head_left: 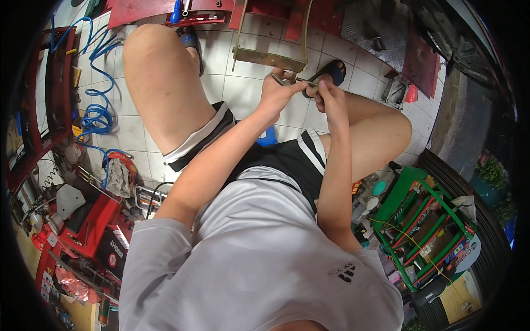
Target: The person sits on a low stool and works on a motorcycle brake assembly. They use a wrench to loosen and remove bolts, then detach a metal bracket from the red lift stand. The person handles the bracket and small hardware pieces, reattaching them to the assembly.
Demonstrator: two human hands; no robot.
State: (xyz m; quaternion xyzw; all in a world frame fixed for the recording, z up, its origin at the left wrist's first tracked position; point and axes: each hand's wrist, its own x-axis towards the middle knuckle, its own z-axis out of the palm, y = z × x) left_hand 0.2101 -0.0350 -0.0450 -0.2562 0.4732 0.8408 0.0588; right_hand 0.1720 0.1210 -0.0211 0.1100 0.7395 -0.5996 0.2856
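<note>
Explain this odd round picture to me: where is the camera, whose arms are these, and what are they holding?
The camera sits on a person's head and looks down, so you see their own body from above: a grey shirt, black shorts and bare knees. Its wide lens bends straight lines and darkens the corners. The person is seated above a white tiled floor. Both arms reach forward. The left hand and the right hand meet on a thin metal tool, held up against the lower edge of a brass-coloured metal frame. I cannot tell exactly what kind of tool it is. Around them: a coiled blue hose on the left, red metal parts at the top, and a green rack on the right.
</note>
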